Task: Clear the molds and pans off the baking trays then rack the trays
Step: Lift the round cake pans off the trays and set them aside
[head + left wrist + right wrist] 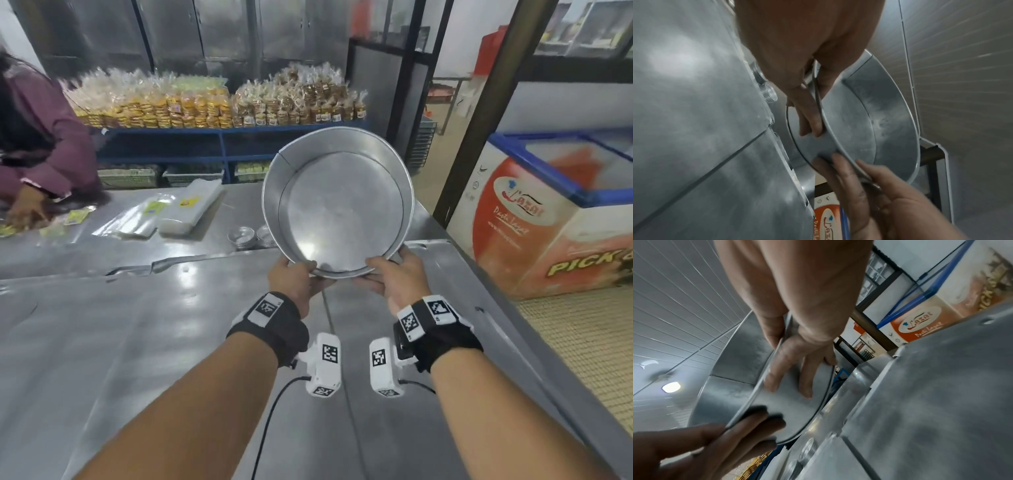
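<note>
At far left one person in a purple top (41, 137) leans over the steel desk (137, 325). At centre, two small fluted metal molds (242, 236) sit on it. Left hand (296, 284) and right hand (394, 277) each grip the near rim of one round silver metal pan (339, 209), tilted up above the desk, thumbs inside

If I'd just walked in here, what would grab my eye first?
Probably the big round metal pan, tilted up in mid-air over the steel table, gripped at its near rim by the left hand and right hand. Behind it, bagged biscuits are piled on a blue shelf, and an orange-and-white chest freezer stands to the right.
</note>
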{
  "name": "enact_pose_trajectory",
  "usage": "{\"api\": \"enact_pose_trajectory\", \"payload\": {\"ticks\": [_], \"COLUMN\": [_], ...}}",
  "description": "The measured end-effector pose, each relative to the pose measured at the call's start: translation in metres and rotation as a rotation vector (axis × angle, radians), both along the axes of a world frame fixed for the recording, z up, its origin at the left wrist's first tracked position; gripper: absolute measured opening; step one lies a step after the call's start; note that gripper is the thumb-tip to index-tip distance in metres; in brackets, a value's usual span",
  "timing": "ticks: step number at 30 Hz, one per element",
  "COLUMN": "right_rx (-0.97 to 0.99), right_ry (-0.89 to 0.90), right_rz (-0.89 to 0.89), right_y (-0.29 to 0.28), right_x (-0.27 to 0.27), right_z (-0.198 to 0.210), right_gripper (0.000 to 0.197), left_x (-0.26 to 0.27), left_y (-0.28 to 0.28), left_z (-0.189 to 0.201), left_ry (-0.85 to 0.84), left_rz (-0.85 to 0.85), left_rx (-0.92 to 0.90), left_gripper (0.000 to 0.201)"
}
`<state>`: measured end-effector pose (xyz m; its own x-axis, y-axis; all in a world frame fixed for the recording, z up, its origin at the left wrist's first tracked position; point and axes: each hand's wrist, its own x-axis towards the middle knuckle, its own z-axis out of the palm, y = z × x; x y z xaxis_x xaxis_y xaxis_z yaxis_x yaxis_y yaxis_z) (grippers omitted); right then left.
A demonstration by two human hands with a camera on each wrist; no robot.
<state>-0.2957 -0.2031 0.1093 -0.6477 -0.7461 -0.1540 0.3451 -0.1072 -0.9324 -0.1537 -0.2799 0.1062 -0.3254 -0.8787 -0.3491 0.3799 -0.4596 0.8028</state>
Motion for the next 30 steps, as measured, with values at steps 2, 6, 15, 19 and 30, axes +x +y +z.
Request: {"api": "enact_pose_trajectory", "payload": {"ticks": [2,6,15,19,30], "right_rx": [-0.003,-0.006,0.037,0.068,0.27], "right_ry": [-0.014,-0.056,-0.096,-0.093,-0.062], "right_rz": [0.009,0.01,0.047,0.105,0.075], "right_y": [-0.027,-0.081,-0.186,-0.226,-0.276], "right_x": [-0.027,-0.075,-0.14,-0.146,-0.156], "right_z": [-0.003,-0.017,-0.071,-0.09,-0.132], "right_gripper": [0.042,0.038,0.029,0.026,0.033], "left_x": [-0.023,-0.066,-0.125,-0.128,-0.139], "left_y": [-0.029,-0.09,-0.183,-0.213,-0.247], "left_z": [-0.005,-0.024,-0.063,-0.078,-0.114], "left_ry": [0.022,-0.017,-0.182,-0.207,-0.332], "left_rz": [-0.024,-0.056,0.011,0.032,0.109], "left_rx": [-0.002,-0.07,-0.09,-0.068,-0.041], "left_gripper": [0.028,0.031,0.016,0.013,0.007]}}
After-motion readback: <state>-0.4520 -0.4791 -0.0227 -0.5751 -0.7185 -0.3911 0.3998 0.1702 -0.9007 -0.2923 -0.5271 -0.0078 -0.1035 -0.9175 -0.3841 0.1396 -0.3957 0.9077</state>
